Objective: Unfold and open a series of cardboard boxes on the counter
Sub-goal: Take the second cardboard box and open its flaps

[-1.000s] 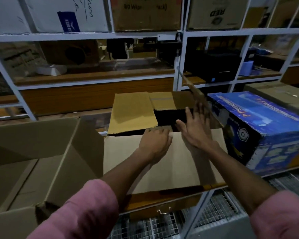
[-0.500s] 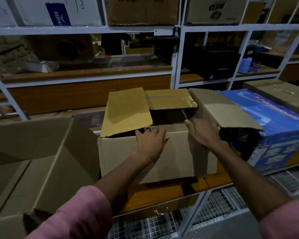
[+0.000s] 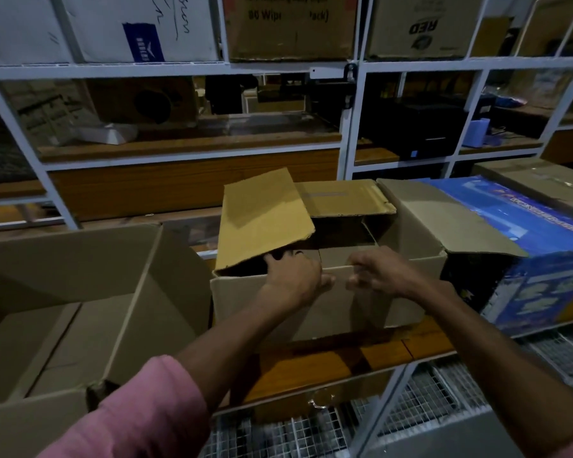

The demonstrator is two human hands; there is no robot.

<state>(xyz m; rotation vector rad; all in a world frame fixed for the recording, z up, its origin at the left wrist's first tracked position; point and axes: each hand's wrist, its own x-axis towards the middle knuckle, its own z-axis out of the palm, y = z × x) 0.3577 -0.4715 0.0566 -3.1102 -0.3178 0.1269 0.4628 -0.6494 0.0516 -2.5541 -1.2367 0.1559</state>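
Both hands worked the cardboard box (image 3: pixel 311 302) at mid-counter: left hand (image 3: pixel 293 279) hooked over its near top edge, right hand (image 3: pixel 382 276) pinched the same rim, thumbs nearly meeting. An open carton (image 3: pixel 80 309) crowded the box's left, a blue box (image 3: pixel 523 246) pressed its right, beneath the splayed flap (image 3: pixel 444 216).

Single head-worn wide-angle view, looking forward and down from the person's own eye line. Close range: cardboard box (image 3: pixel 315 302) on counter (image 3: pixel 315 361) sits centre frame at arm's reach. Shelving (image 3: pixel 349 127) faces camera, bowed at edges. No second view.
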